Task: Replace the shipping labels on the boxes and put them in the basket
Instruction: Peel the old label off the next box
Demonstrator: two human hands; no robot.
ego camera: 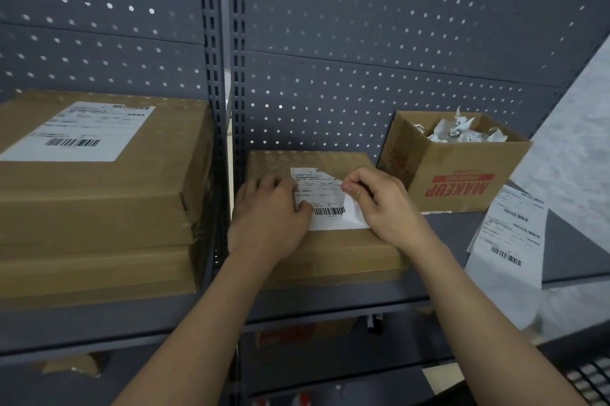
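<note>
Grey pegboard shelving fills pretty much the whole frame, and at the left its shelf carries a stack of big cardboard boxes, the top one wearing a label. Centre frame is the smaller flat box, and to its upper right sits an open carton printed MAKEUP and stuffed with crumpled white paper, which I'd guess is peeled-off scraps. A strip of printed labels hangs over the shelf edge at the right. Both hands are on the flat box: the left hand lies mostly flat, fingers pressing down the left side of the shipping label, while the right hand pinches the label's lifted upper-right corner. So I reckon we're mid-swap on this one, though I can't tell if it's peeling off or going on. No box is in a basket as far as I can see. The dark grid at the lower right corner might be the basket, hard to say.
</note>
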